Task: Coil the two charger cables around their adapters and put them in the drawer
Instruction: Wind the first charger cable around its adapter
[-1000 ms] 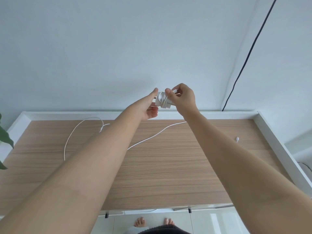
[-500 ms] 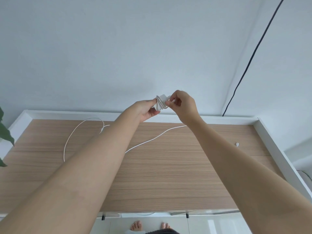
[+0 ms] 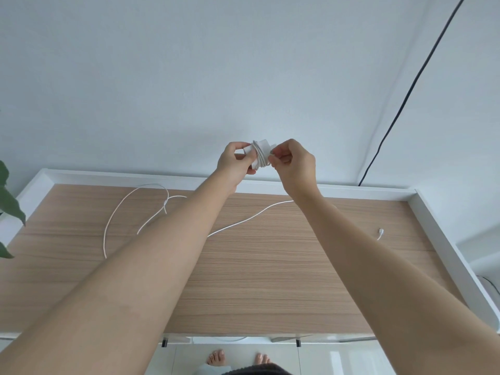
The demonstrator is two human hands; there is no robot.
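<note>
Above the back edge of the desk, my left hand [image 3: 234, 161] grips a white adapter [image 3: 260, 151] with several turns of white cable round it. My right hand [image 3: 293, 163] pinches the cable against the adapter's right side. A second white cable [image 3: 244, 219] lies loose across the wooden desk top [image 3: 257, 266]; it loops at the left [image 3: 119, 212] and runs under my arms. A white cable plug [image 3: 381, 233] lies at the desk's right. No second adapter or drawer shows clearly.
The desk has a raised white rim [image 3: 438, 239] at back and sides. A black cord [image 3: 400, 104] runs down the wall corner at right. Green plant leaves [image 3: 8, 201] reach in at the left edge. My bare feet [image 3: 216, 357] show below the desk's front.
Both hands have lifted slightly and the adapter has turned, with more cable wound on it. The view has tilted a little.
</note>
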